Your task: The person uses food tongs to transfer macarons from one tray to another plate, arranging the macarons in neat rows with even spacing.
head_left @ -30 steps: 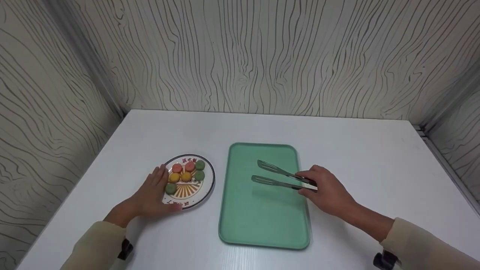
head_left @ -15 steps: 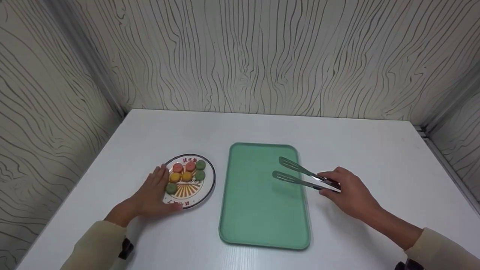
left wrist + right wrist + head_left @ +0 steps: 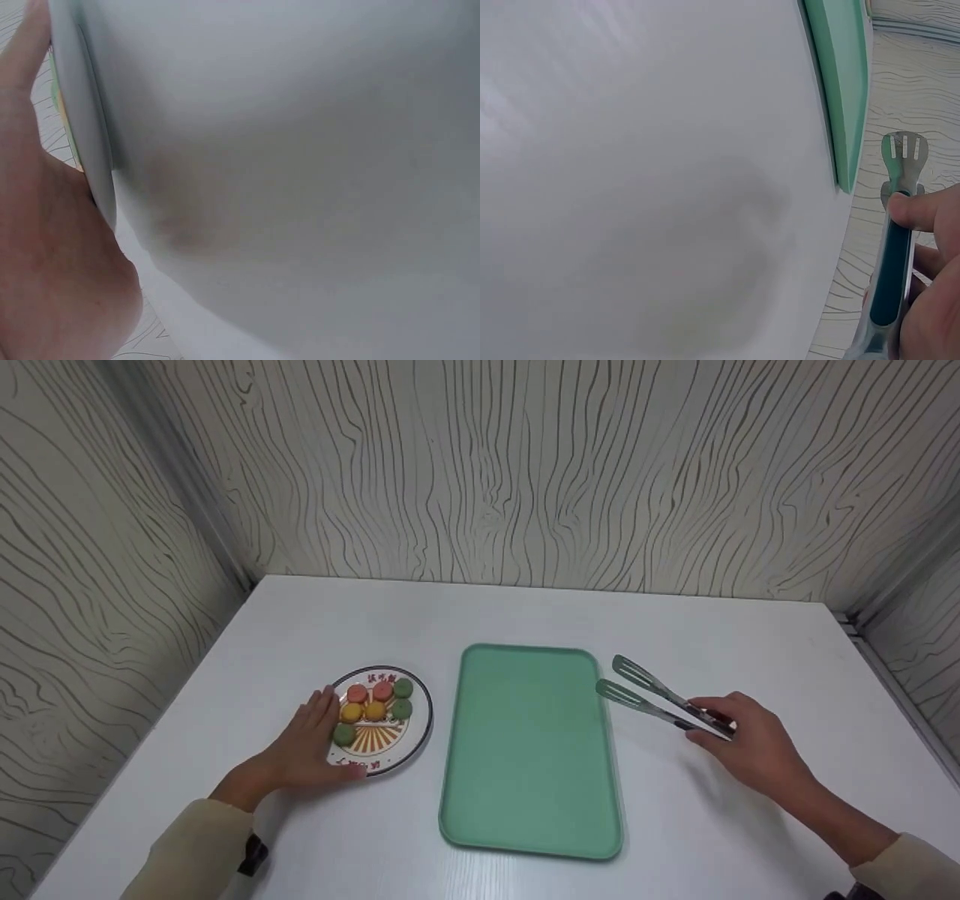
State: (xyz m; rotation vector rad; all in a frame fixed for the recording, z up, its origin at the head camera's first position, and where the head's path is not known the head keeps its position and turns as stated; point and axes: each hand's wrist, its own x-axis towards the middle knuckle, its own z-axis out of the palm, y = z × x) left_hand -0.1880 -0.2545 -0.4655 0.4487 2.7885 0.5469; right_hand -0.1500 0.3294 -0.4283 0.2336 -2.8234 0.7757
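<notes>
A white plate (image 3: 409, 742) with a dark rim and orange ray print bears several small macarons: pink (image 3: 357, 693), yellow (image 3: 375, 710) and green (image 3: 344, 734). My left hand (image 3: 304, 750) rests against its left side, fingers straight along the rim and thumb at the front edge. In the left wrist view the plate (image 3: 84, 112) shows edge-on beside that hand (image 3: 60, 255). My right hand (image 3: 757, 742) holds metal tongs (image 3: 649, 705) by the handles, with their slotted ends apart and nothing between them. The right wrist view shows the tongs (image 3: 892, 262) under the thumb.
A green rectangular tray (image 3: 532, 750) lies on the white table (image 3: 360, 619), between the plate and the right hand. It holds nothing. Wood-grain panels (image 3: 480, 472) stand behind the table and at its sides.
My right hand has moved right with the tongs, from over the tray to beyond its right edge. The left hand, plate and macarons stay as they were.
</notes>
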